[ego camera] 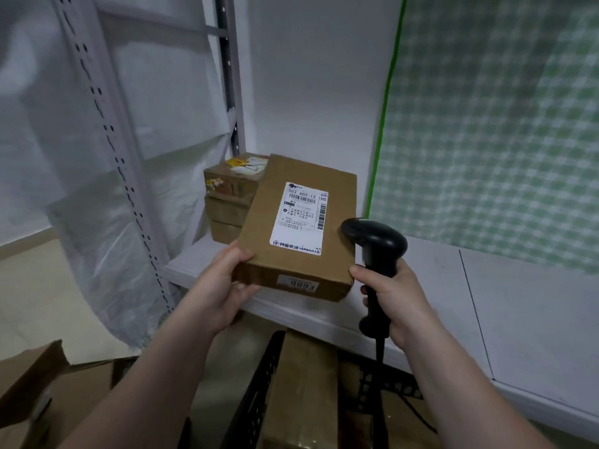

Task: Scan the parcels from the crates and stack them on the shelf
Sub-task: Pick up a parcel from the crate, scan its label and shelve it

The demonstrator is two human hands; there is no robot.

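Currently: 1 labelled cardboard parcel (337, 202), label up, over the shelf (518, 303) front edge; left hand (223, 286) grips its near-left corner. Right hand (398, 299) is clamped round the barcode scanner (376, 244), just beside the parcel's right edge. Stack of 3 parcels (230, 202) at left rear; bare board rightward.

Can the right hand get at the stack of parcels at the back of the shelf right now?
Probably not: the right hand grips the barcode scanner, and the parcel in the left hand sits between it and the stack.
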